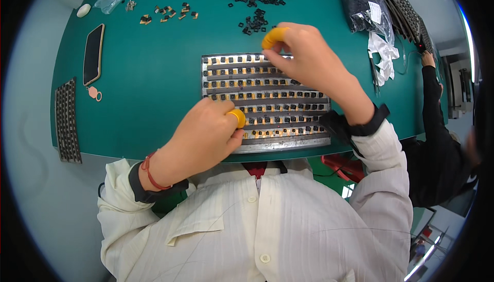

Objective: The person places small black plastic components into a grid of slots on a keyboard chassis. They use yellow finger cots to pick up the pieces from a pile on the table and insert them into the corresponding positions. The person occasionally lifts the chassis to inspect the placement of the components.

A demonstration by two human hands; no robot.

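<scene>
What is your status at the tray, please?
Left hand and right hand both at metal tray; grips unclear. Rows of small black parts on it, partly hidden by hands. Loose black pieces beyond far edge.

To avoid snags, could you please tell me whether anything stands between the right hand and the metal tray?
Nothing visible does: the right hand hangs over the far side of the metal tray, and the loose black parts lie beyond it, not between.
</scene>
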